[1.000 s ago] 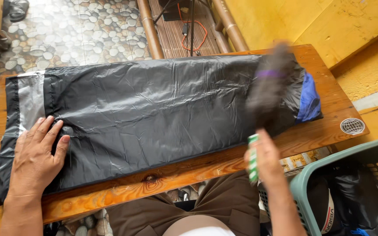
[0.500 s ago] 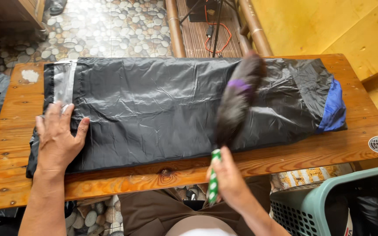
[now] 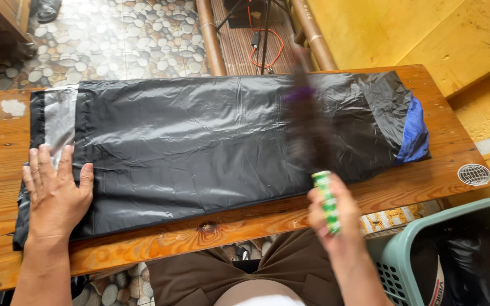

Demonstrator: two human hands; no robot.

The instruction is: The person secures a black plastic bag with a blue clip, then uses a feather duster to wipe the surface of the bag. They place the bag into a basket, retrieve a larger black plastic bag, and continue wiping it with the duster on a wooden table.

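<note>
In the head view, a black folded garment (image 3: 211,144) is seen spread lengthwise across a wooden table (image 3: 426,187), with a grey reflective band near its left end and a blue patch at its right end. The left hand (image 3: 56,195) is laid flat on the garment's left end, fingers spread and palm down, nothing being grasped. The right hand (image 3: 331,218) is held just off the table's near edge and is clenched around the green-and-white handle of a brush (image 3: 308,130). The brush head, dark with a purple band, is blurred above the right half of the garment; whether it touches the cloth cannot be told. A green plastic basket (image 3: 404,255) holding dark items is seen at the lower right, beside the table.
</note>
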